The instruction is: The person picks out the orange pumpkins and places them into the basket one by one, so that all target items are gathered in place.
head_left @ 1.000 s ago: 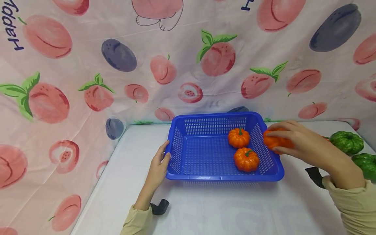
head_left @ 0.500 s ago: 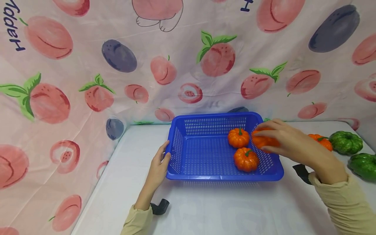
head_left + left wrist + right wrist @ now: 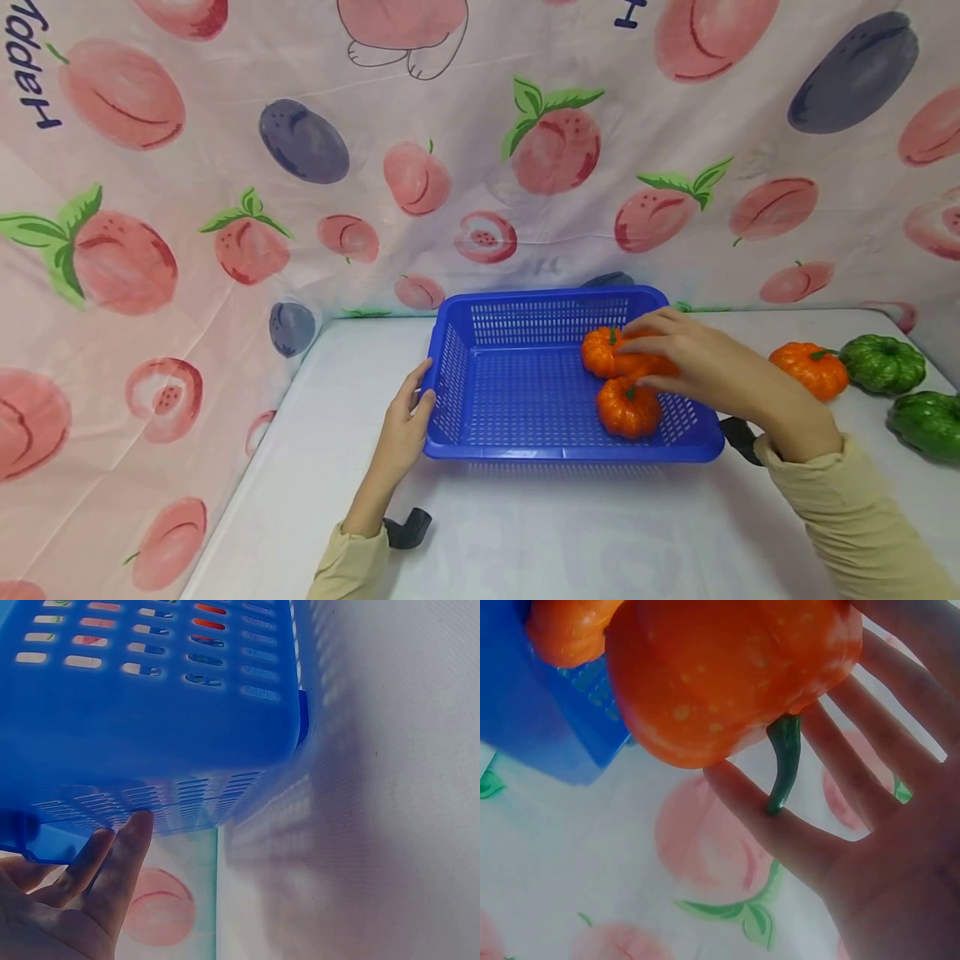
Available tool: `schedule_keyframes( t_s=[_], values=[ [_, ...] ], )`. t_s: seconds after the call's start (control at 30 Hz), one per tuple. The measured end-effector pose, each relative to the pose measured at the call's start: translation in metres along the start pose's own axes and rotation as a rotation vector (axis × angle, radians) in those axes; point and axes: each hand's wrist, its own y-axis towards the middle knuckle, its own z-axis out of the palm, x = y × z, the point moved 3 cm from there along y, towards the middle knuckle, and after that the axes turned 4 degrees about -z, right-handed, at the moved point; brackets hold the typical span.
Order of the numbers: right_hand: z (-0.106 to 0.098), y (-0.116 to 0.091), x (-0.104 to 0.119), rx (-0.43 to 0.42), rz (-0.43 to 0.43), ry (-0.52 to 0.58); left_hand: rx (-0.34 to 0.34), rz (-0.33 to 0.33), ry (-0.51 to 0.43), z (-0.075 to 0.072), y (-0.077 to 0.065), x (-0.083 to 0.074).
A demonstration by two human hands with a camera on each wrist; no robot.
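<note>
My right hand (image 3: 697,362) holds a small orange pumpkin (image 3: 727,675) over the right part of a blue plastic basket (image 3: 555,454). In the right wrist view its green stem (image 3: 784,761) points toward the palm, with thumb and fingers spread around the body. Two more orange pumpkins are in the basket: the rear one (image 3: 597,353) is partly covered by the held one, and the front one (image 3: 628,414) lies just below my fingers. My left hand (image 3: 403,429) touches the basket's left side, its fingers (image 3: 124,870) fairly straight against the outer wall.
On the white table (image 3: 525,533) to the right lie another orange pumpkin (image 3: 806,369), a dark green pumpkin (image 3: 883,364) and a second green one (image 3: 930,425). A fruit-printed cloth (image 3: 480,150) hangs behind and at the left.
My right hand has carried its pumpkin leftward from the basket's right rim to above the inside. The orange pumpkin on the table has come into full view. My left hand has stayed put.
</note>
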Motion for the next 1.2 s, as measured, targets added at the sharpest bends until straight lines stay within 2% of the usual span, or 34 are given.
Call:
schedule_keyframes(
  t_s=[0.37, 0.7, 0.97, 1.2],
  values=[
    [0.011, 0.013, 0.012, 0.043, -0.003, 0.035, 0.006, -0.004, -0.010, 0.000, -0.001, 0.000],
    [0.021, 0.025, 0.021, 0.026, -0.085, 0.040, 0.011, -0.003, -0.023, 0.000, -0.001, 0.000],
    [0.029, 0.033, 0.025, 0.057, -0.114, 0.047, 0.010, -0.013, -0.022, 0.000, 0.000, 0.001],
    [0.034, 0.041, 0.027, 0.093, -0.099, 0.040, 0.011, -0.002, -0.025, 0.000, 0.001, 0.002]
  ],
)
